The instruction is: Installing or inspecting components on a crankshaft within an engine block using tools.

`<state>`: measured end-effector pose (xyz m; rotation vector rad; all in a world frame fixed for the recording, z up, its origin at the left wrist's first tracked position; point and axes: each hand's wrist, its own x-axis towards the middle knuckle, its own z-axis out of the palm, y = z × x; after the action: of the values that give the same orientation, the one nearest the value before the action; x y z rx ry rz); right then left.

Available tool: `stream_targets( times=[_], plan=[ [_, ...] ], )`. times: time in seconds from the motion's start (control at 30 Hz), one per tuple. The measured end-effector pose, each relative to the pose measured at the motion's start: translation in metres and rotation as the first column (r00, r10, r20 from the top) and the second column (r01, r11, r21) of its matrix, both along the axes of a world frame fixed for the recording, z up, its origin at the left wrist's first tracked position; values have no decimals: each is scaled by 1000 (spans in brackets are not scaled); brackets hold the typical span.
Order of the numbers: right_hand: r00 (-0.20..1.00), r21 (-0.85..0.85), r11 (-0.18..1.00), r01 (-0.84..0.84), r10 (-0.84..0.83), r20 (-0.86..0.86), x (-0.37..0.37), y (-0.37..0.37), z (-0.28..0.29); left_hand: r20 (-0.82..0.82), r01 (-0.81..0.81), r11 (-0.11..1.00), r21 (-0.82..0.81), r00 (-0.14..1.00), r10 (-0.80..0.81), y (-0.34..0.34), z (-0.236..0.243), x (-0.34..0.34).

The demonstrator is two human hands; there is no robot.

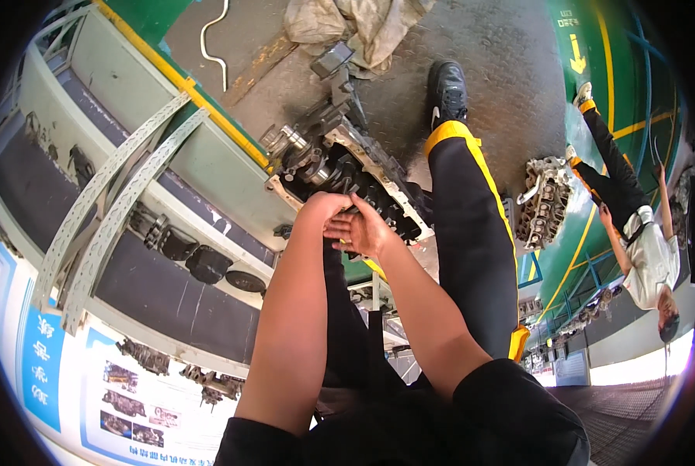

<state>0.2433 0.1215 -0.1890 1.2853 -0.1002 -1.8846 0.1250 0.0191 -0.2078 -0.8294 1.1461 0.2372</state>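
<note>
My left hand [328, 206] and my right hand [369, 230] meet just above the near end of an open engine block [392, 186]. The left wrist bends inward, and its closed fingers meet the right hand. Bent fingers of the right hand curl toward the left one, palm partly showing. Whatever lies between them is hidden; a small yellow spot shows beside the fingers. Inside the block sits a metal crankshaft [310, 165], with a round stepped end toward the upper left. The block lies between my legs.
Shelving with perforated metal uprights [134, 186] stands at left, holding engine parts [207, 264]. A cylinder head [545, 203] lies right of my leg. Above are a crumpled cloth [363, 27] and a bent metal rod [205, 43]. Another person [646, 241] stands far right.
</note>
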Motion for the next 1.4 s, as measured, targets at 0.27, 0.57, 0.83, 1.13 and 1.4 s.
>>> stream_targets(
  times=[0.27,0.57,0.83,1.13,1.4],
  plan=[
    [984,-159,983,92,-65,165,-53,-18,-10,178,32,996,81,983,-46,-42,-22,-5],
    [966,-68,996,53,-34,257,-43,-11,-23,159,-293,952,-83,940,303,-12,-12,14],
    [790,175,779,-603,613,-6,-63,19,-31,46,-630,776,-20,775,630,-32,42,18],
    [760,337,691,-640,634,144,-80,4,-27,-390,-629,772,93,690,610,-58,34,62],
    [740,494,587,-642,642,200,-73,-9,-20,-497,-748,650,130,518,696,-46,27,72]
  ],
)
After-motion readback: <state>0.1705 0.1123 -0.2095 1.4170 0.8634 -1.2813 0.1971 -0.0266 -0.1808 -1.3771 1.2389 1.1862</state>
